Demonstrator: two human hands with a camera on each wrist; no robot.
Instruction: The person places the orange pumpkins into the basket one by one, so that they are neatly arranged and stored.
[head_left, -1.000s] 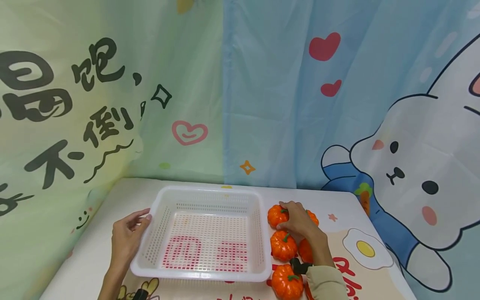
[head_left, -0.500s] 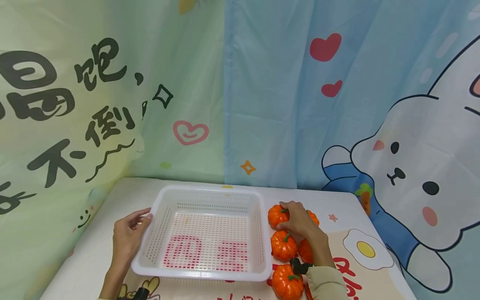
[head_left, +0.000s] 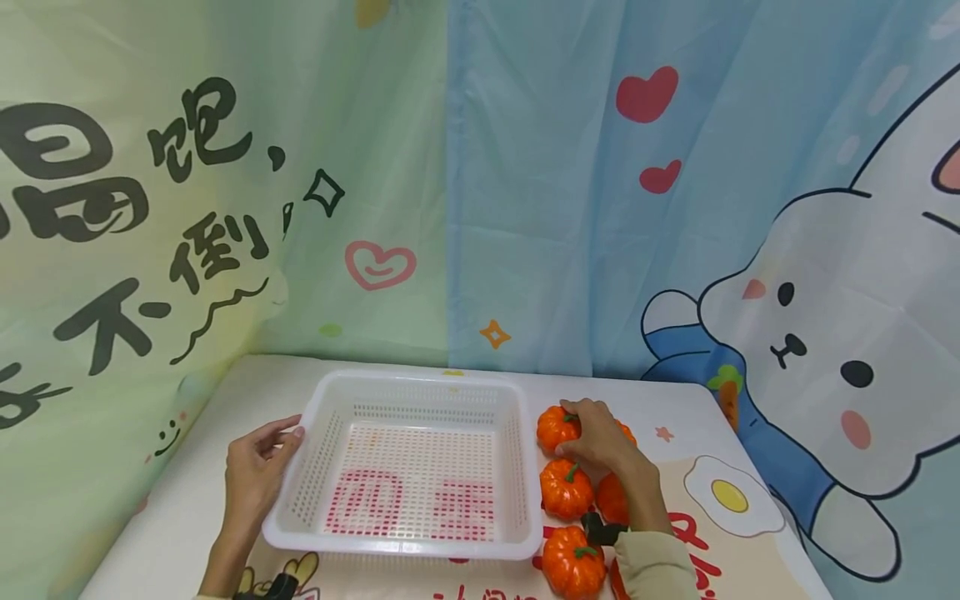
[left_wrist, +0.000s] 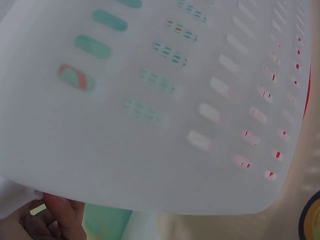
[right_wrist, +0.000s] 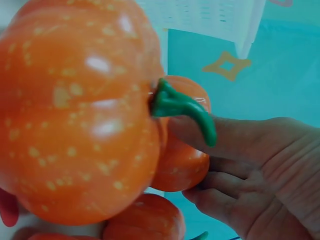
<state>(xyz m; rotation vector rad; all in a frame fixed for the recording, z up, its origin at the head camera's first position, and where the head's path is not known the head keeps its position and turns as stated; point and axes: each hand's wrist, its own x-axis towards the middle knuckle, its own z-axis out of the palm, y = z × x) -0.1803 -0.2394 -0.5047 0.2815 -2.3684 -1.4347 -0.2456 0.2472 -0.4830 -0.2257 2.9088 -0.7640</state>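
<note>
A white plastic basket (head_left: 405, 546) with slotted walls sits on the table. At its left rim my left hand (head_left: 253, 475) holds the edge; in the left wrist view the fingers (left_wrist: 62, 215) show at the rim, partly hidden by the basket wall. My right hand (head_left: 603, 442) grips the farthest orange toy pumpkin (head_left: 557, 428), its thumb (right_wrist: 235, 137) lying against that pumpkin (right_wrist: 182, 172) in the right wrist view. Nearer along the basket's right side stand a second pumpkin (head_left: 566, 490) and a third pumpkin (head_left: 573, 565), each with a green stem.
More pumpkins stand to the right, partly hidden by the right arm, among them one pumpkin (head_left: 612, 500) beside the wrist. A printed mat (head_left: 735, 533) covers the table's near part. A patterned curtain (head_left: 525, 208) hangs behind the white table (head_left: 285, 375).
The right hand and the farthest pumpkin have shifted very slightly to the right. The left hand and the basket stay where they were.
</note>
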